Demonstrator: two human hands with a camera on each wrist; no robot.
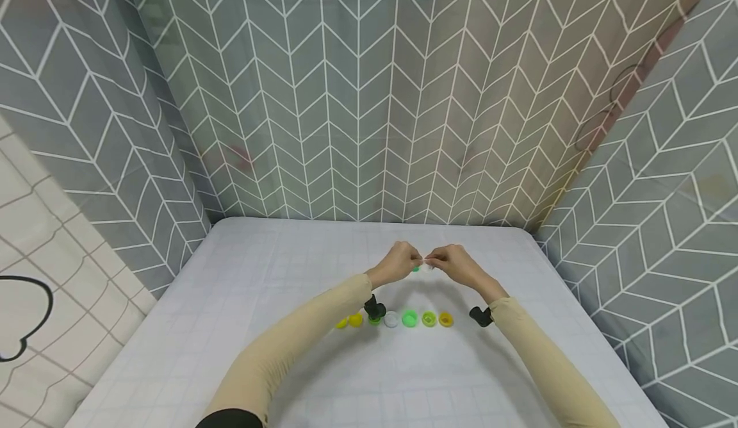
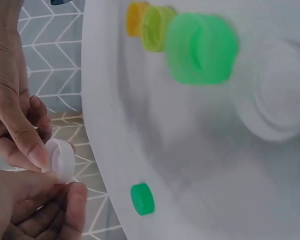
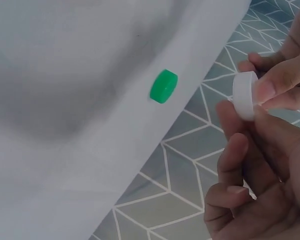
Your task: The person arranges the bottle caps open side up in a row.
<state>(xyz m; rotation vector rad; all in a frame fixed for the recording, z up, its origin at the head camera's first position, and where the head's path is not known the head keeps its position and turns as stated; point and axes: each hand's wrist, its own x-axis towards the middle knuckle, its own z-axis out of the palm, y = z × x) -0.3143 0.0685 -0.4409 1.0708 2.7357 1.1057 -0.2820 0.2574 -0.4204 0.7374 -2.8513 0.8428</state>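
Observation:
Both hands meet over the far part of the table around one white bottle cap (image 2: 64,160), raised above the surface. My left hand (image 1: 398,263) pinches its edge between thumb and fingers. From the other side my right hand (image 1: 458,265) pinches the same cap with thumb and forefinger, its other fingers (image 3: 235,155) loosely curled. In the right wrist view the cap (image 3: 244,95) is on edge, its side wall showing. A small green cap (image 3: 164,86) lies on the table below the hands, partly covered by the left hand in the head view.
Nearer to me, a row of caps crosses the white-covered table (image 1: 346,377): yellow (image 1: 355,320), whitish (image 1: 391,319), green (image 1: 410,318), yellow-green (image 1: 428,319) and orange (image 1: 446,320). The left wrist's black camera (image 1: 375,307) hides part of this row. Patterned curtains (image 1: 357,95) stand behind.

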